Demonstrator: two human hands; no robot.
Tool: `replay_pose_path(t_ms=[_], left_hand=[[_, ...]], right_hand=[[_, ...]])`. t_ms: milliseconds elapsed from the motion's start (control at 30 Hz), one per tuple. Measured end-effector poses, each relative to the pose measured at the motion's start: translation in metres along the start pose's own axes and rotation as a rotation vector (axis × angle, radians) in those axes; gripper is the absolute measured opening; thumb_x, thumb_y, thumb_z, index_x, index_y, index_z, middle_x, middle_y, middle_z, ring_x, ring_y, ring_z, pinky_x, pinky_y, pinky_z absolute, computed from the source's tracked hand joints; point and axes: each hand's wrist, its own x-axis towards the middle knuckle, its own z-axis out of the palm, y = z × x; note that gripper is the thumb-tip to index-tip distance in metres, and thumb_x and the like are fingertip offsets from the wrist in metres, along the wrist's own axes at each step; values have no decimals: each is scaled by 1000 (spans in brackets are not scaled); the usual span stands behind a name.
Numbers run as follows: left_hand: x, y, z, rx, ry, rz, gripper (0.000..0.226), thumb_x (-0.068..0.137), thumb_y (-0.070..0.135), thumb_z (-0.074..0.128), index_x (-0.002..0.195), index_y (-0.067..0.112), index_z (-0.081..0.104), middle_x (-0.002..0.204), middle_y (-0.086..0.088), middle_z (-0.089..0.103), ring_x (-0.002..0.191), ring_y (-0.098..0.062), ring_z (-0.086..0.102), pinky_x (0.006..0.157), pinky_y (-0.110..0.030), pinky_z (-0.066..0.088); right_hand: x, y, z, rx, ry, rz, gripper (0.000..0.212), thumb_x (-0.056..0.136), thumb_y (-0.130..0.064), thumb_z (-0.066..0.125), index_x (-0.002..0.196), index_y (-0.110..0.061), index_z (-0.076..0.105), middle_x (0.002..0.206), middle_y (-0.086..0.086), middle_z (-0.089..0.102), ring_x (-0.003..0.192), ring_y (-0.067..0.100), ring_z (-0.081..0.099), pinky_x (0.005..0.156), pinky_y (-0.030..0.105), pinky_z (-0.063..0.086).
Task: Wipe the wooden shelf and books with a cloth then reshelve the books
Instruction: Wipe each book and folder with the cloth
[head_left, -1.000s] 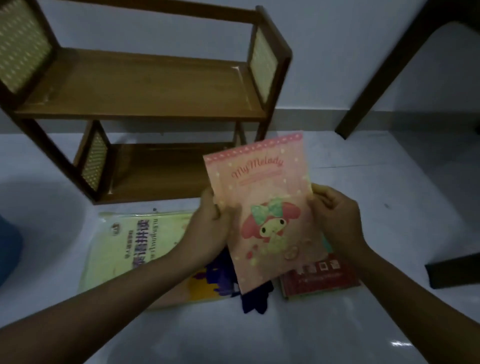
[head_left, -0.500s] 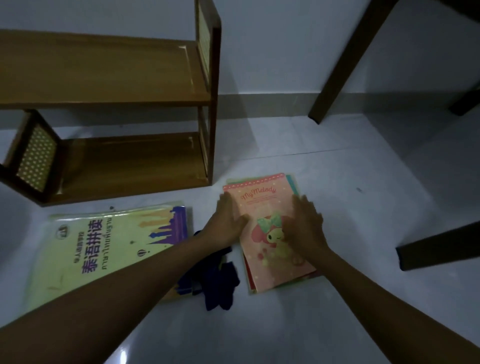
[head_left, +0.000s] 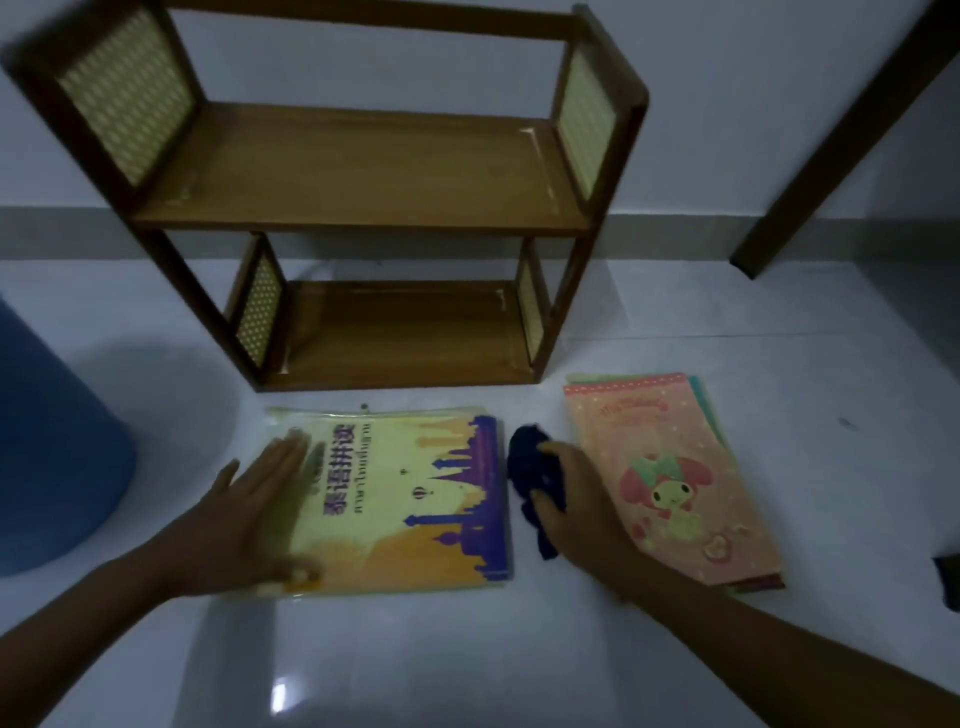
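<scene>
1. The left hand (head_left: 249, 512) lies flat with fingers spread on the near-left corner of a yellow book (head_left: 410, 499) on the white floor (head_left: 467, 665).
2. The right hand (head_left: 576, 499) rests on a dark blue cloth (head_left: 524, 462), fingers curled around it; whether they have closed on it cannot be told.
3. The cloth lies between the two hands, just beside the yellow book.
4. A pink book (head_left: 670, 467) tops a small stack just right of the right hand.
5. Beyond both hands stands the wooden shelf (head_left: 363, 171), both tiers bare.
6. A blue object (head_left: 52, 457) sits left of the left hand.
</scene>
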Motion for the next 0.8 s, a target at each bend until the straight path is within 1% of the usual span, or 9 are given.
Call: replay_pose_path(t_ms=[67,200,267,400,500,567,633,733,800], left_hand=[[-11,-17,8,21,-10,17,129,59,93,44,145,28,-27,153,10,-33,144,-10,-24,120,-43,-8],[-13,-26,19,-29,31,40,133,58,93,45,146,24,-25,154,5,-29,144,-10,-24,119,-40,-12],[-13,-26,21,-50,59,54,133,59,91,48,147,23,-24,155,5,-27,144,-10,-24,118,-40,-12],[-15,-26,24,-96,75,41,135,59,88,55,148,22,-22,157,6,-22,145,-10,-21,119,-43,-10],[-13,-26,22,-122,80,46,136,59,86,58,148,22,-23,157,6,-21,145,-11,-19,119,-45,-10],[-15,-29,24,-154,90,35,137,60,85,59,148,22,-24,158,5,-20,145,-12,-19,119,-46,-11],[-15,-29,26,-196,98,49,137,59,84,61,147,24,-25,158,5,-19,145,-12,-18,119,-46,-11],[-15,-32,29,-237,137,60,138,58,82,64,146,25,-25,158,7,-16,145,-10,-15,118,-39,-14],[-15,-34,32,-193,153,70,137,59,82,63,146,23,-24,159,4,-11,147,-14,-9,117,-36,-13]], right_hand=[[18,-19,9,-59,23,-44,59,82,-18,52,140,-16,38,139,8,45,126,22,44,106,36,37],[7,-54,67,-378,-146,-221,63,80,-47,50,139,-24,41,147,13,33,130,33,36,107,49,35],[-20,-74,101,-429,-252,-333,54,83,-55,49,129,-27,47,149,10,33,130,32,37,106,48,34],[-26,-106,135,-458,-439,-801,28,88,-43,52,108,-26,60,132,2,53,114,20,51,93,37,46],[42,-109,123,-467,-281,-535,32,85,-25,60,116,-21,62,131,2,56,114,22,54,92,44,48],[76,-100,112,-501,-147,-313,55,88,-22,55,140,-23,41,143,5,45,122,29,45,99,48,41],[71,-103,118,-590,-85,-236,63,89,-26,49,148,-27,26,149,6,35,127,34,39,103,50,36],[9,-124,156,-536,-208,-489,62,80,-28,46,142,-28,38,144,7,43,117,36,50,95,49,42],[-16,-136,166,-485,-446,-689,57,83,-32,44,140,-27,39,144,3,44,116,32,49,94,44,41]])
